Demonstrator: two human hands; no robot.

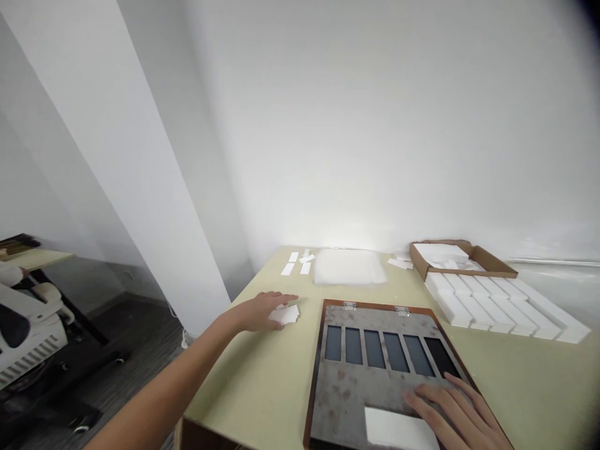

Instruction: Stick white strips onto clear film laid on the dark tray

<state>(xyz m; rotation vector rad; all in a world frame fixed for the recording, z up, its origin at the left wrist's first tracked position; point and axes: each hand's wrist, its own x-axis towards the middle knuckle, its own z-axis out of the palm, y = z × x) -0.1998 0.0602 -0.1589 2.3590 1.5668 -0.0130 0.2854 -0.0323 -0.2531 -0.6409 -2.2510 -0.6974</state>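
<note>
My left hand [257,312] lies over a small stack of white cards [285,314] on the pale yellow table [248,375], its thumb across them and its fingers reaching past them. My right hand [452,415] rests with spread fingers on a scuffed grey metal plate [370,387], which has several dark rectangular windows and hinges along its far edge. A white rectangular sheet [398,430] lies on the plate's near part, just left of my right fingers. A brown wooden frame [315,375] surrounds the plate.
Rows of white blocks [497,306] fill the table's right side, behind them a cardboard tray [464,262] holding white pieces. A translucent white pad [349,267] and loose white strips [295,265] lie at the back, against a white wall. The table's left edge drops to a dark floor.
</note>
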